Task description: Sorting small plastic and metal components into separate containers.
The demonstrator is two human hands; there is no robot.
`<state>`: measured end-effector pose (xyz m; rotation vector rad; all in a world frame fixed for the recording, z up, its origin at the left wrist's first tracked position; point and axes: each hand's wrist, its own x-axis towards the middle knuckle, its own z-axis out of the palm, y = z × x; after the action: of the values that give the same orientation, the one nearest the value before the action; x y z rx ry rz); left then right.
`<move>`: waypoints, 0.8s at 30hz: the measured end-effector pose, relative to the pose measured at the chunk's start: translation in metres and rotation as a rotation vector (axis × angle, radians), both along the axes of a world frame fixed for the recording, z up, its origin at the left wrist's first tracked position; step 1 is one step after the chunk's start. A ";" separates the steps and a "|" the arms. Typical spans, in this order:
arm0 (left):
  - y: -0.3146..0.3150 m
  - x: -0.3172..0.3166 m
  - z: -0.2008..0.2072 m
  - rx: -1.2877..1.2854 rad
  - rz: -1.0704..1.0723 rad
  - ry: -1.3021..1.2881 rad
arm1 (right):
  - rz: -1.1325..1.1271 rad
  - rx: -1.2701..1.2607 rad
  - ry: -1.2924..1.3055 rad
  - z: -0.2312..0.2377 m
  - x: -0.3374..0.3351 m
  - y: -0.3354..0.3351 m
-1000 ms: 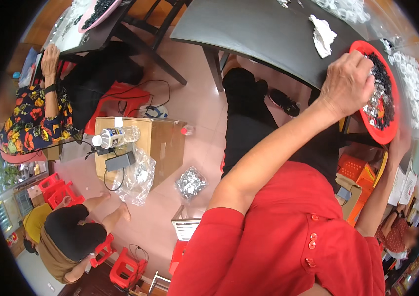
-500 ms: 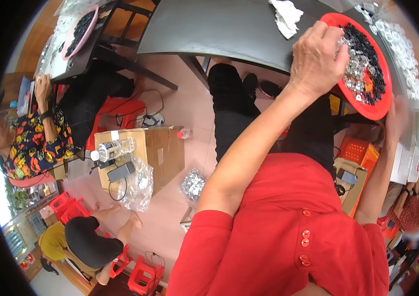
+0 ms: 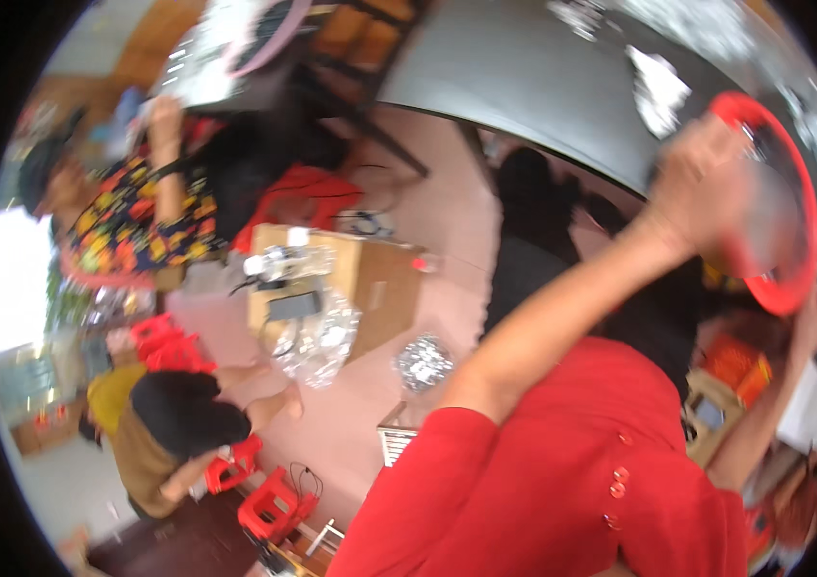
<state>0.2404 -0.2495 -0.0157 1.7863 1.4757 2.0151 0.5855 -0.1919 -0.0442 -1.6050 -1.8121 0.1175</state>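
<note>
A red plastic basin (image 3: 809,202) is at the right end of the dark table, its contents smeared to grey by motion. My left hand (image 3: 706,188) is over the basin's left side, its fingers blurred. Against the near right rim, my right hand (image 3: 816,313) has its fingers curled round the edge. A crumpled white tissue (image 3: 658,91) rests on the table to the left of the basin.
Shiny clear material (image 3: 687,29) covers the table's far side. On the floor, a cardboard box (image 3: 384,288) stands near a bag of silvery pieces (image 3: 425,363). One person in a flowered shirt (image 3: 129,226) sits at another table; another person (image 3: 177,413) bends near red stools.
The whole view has shifted, so the table and basin appear farther right and lower. My left hand has become blurred over the basin; my right hand stays by its near right rim.
</note>
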 end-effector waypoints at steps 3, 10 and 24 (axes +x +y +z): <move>-0.006 0.005 0.006 -0.053 -0.011 -0.028 | 0.111 0.038 0.054 -0.024 0.031 0.013; -0.011 0.000 0.003 -0.046 -0.009 -0.038 | 0.099 -0.029 0.144 -0.023 0.013 0.008; -0.002 0.007 0.014 -0.146 -0.142 0.077 | -0.134 0.069 -0.038 0.021 -0.047 -0.021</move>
<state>0.2475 -0.2514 -0.0020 1.8699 1.4308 1.7443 0.5381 -0.2128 -0.0235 -1.6841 -1.7129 -0.0362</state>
